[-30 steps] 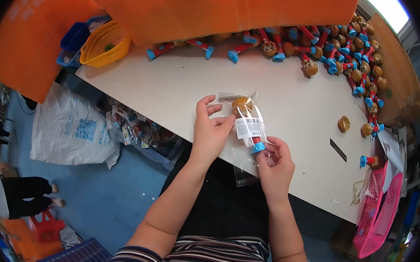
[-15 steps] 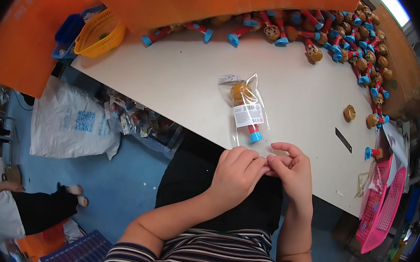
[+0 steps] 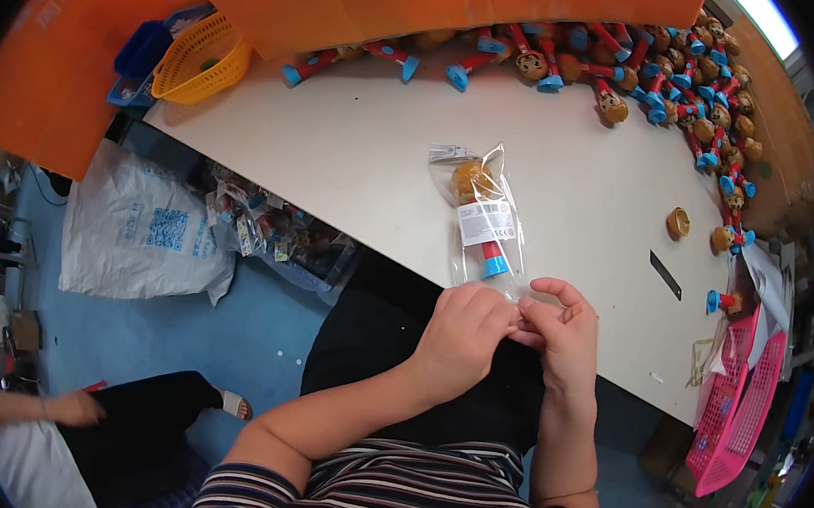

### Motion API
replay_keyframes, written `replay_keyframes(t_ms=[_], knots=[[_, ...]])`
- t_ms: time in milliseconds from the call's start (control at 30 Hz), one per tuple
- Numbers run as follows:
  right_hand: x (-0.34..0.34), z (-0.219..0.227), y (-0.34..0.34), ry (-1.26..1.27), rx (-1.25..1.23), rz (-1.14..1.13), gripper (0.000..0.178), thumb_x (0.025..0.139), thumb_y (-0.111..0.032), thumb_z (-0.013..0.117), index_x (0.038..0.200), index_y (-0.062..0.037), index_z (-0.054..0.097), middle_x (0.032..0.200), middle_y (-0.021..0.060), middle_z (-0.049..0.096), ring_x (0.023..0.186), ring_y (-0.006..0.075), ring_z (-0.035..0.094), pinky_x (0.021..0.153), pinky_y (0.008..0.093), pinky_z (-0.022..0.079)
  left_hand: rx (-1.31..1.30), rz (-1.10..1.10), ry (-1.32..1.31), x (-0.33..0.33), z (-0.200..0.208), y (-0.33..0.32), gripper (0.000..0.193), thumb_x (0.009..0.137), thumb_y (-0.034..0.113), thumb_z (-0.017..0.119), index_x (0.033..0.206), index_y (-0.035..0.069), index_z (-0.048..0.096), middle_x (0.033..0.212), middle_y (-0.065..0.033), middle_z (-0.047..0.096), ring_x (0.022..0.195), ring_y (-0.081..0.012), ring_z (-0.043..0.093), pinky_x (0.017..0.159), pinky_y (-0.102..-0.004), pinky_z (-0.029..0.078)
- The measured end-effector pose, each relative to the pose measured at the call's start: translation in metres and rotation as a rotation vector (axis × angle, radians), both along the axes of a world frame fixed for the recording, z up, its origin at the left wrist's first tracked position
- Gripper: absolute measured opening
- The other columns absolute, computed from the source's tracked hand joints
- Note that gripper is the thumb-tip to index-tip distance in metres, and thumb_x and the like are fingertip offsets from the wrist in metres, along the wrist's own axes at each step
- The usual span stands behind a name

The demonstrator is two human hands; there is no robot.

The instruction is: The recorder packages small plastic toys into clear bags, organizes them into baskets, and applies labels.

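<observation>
My left hand (image 3: 463, 341), knuckles up, touches my right hand (image 3: 559, 337); both pinch the clear bag (image 3: 486, 224) at its near end. White table (image 3: 596, 198) beneath; blue floor (image 3: 265, 324) at left.

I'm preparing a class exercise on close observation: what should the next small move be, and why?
Probably to press the near end of the bag flat: the left hand and right hand meet there, while the toy lies inside, clear of both. Whether that end is already closed is hidden.
</observation>
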State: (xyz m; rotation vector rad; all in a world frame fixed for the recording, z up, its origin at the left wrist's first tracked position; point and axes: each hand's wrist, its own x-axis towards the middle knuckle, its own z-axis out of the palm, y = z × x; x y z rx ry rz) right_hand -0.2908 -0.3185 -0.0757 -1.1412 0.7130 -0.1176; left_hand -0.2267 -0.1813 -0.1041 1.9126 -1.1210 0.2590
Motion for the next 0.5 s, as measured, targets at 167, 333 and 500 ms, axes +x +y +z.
replay_keyframes(t_ms=[167,333,500], knots=[[0.006,-0.010,0.004,-0.058,-0.017,-0.095,0.024,0.087,-0.001,0.063,0.106,0.0013,0.049,0.083,0.0164,0.069,0.072,0.0192,0.069,0.062,0.0246,0.058,-0.098,-0.115,0.352,0.020,0.012,0.032,0.014,0.074,-0.002,0.066,0.083,0.002,0.055,0.085,-0.0104,0.057,0.084,-0.0286,0.054,0.077,-0.0352,0.044],[0.001,-0.016,-0.011,-0.013,-0.115,0.019,0.018,0.087,-0.002,0.062,0.101,0.0001,0.050,0.082,0.0146,0.068,0.069,0.0178,0.068,0.062,0.0231,0.056,-0.468,-0.119,1.057,0.059,-0.004,0.119,0.014,0.096,0.013,0.057,0.086,0.006,0.050,0.089,-0.0042,0.052,0.083,-0.0141,0.051,0.077,-0.0267,0.042],[-0.003,-0.013,-0.015,0.029,-0.178,0.048,0.010,0.090,-0.004,0.060,0.096,-0.0034,0.052,0.076,0.0095,0.066,0.066,0.0148,0.066,0.057,0.0208,0.054,-0.914,0.324,1.057,0.144,-0.023,0.214,0.020,0.098,0.020,0.054,0.086,0.004,0.057,0.081,-0.0043,0.058,0.071,-0.0129,0.053,0.066,-0.0230,0.044]])
